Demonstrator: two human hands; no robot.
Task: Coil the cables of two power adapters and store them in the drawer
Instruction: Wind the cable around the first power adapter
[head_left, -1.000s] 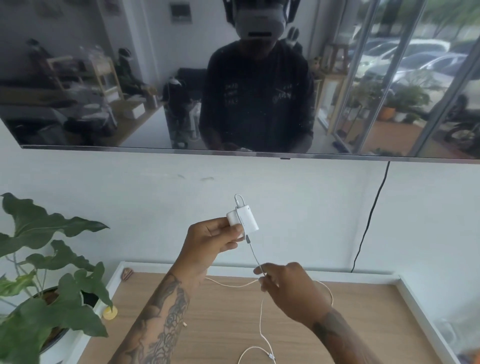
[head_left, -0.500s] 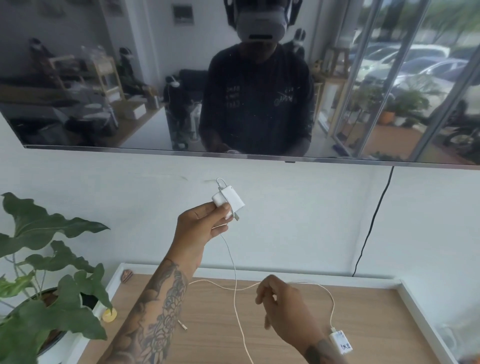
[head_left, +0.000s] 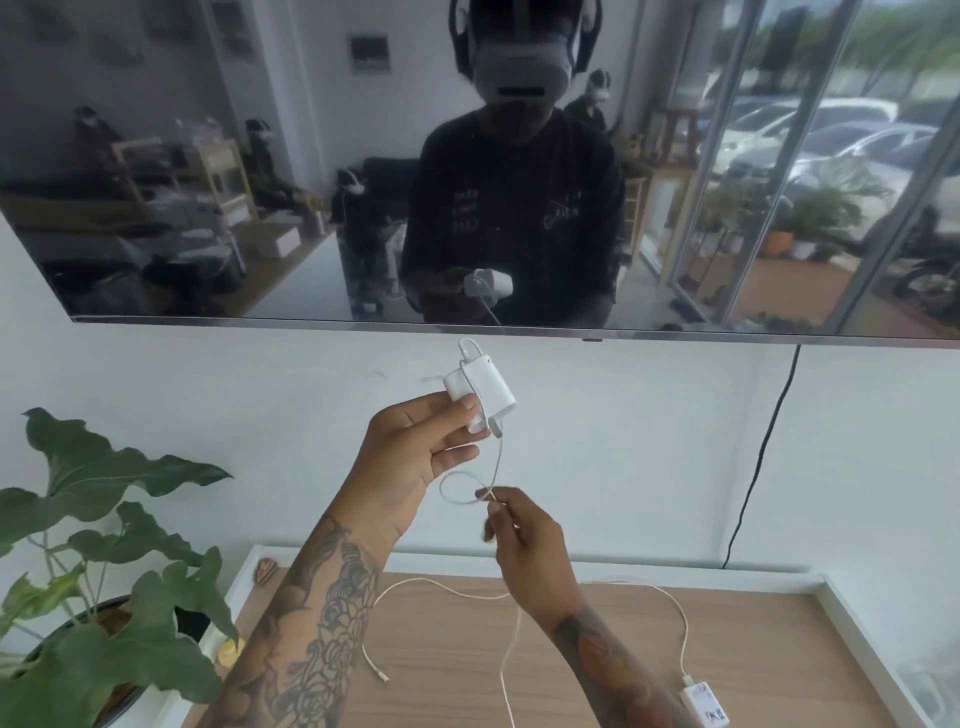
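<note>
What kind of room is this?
Probably a living room or office: a wall-mounted TV hangs above a wooden cabinet top, with a potted plant beside it.

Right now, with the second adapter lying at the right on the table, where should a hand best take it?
Grip the second adapter by its small white block body, coming from above. It lies flat on the wooden table, long sides free, and its cable leaves the far end. The body is probably firmer than the thin cable.
</note>
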